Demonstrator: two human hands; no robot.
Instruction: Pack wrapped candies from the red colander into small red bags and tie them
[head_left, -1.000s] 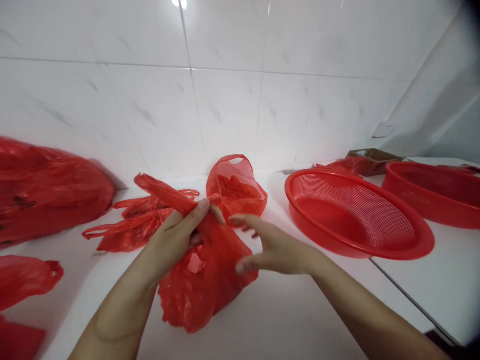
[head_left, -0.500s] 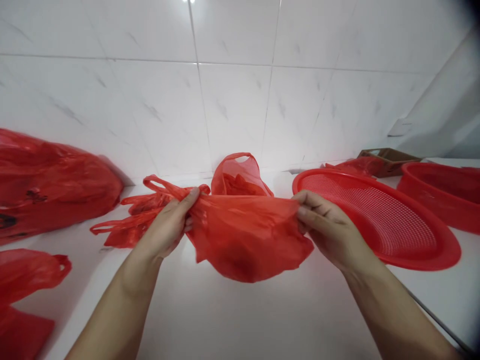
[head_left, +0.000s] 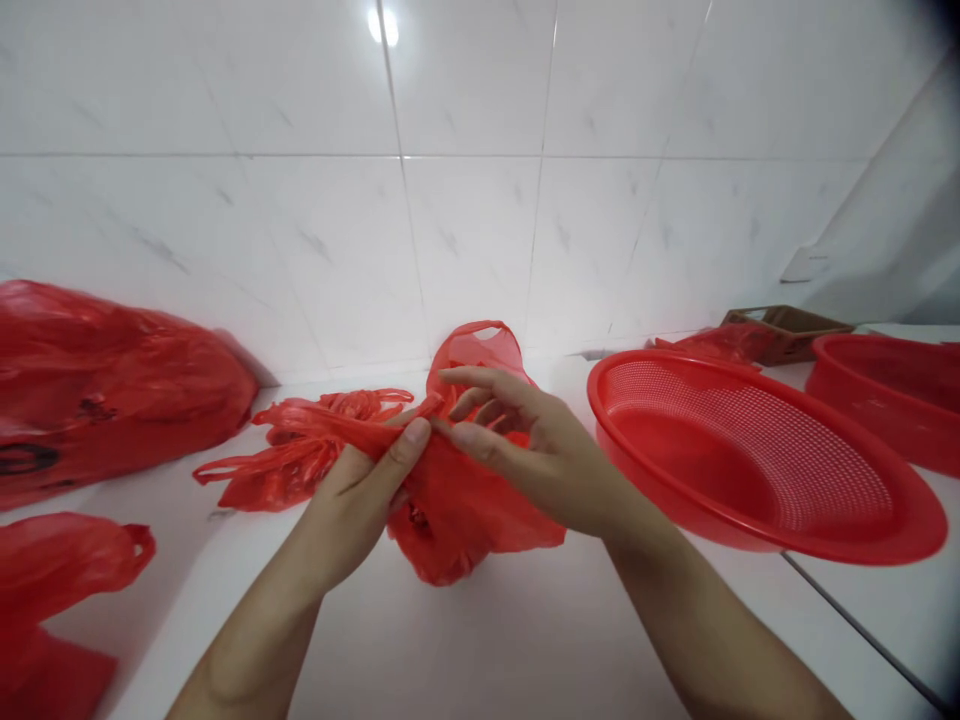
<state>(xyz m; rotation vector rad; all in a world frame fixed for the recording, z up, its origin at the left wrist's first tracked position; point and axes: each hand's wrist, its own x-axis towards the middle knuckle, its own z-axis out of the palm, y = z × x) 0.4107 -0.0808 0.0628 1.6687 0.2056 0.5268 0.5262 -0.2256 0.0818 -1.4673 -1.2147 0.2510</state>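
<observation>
A red plastic bag (head_left: 469, 500) hangs above the white table, its top gathered into a bunch. My left hand (head_left: 364, 500) pinches that bunch between thumb and fingers. My right hand (head_left: 551, 450) is over the bag's right side, with its fingers apart and curved. Its thumb tip is close beside my left thumb; whether it touches the plastic I cannot tell. Behind the hands stands another red bag (head_left: 480, 345) with a handle loop, partly hidden. Left of my left hand lie several crumpled red bags (head_left: 289, 470).
A red perforated basket (head_left: 705, 470) is at the right, with a red basin (head_left: 885, 390) and a brown crate (head_left: 795, 335) beyond it. A large stuffed red bag (head_left: 120, 400) and a smaller red bag (head_left: 75, 560) occupy the left. A tiled wall (head_left: 472, 220) rises behind.
The bag's top edge, stretched wide between both hands before, is now bunched at my left hand. My right hand has moved left and its fingers have come off the bag's right corner.
</observation>
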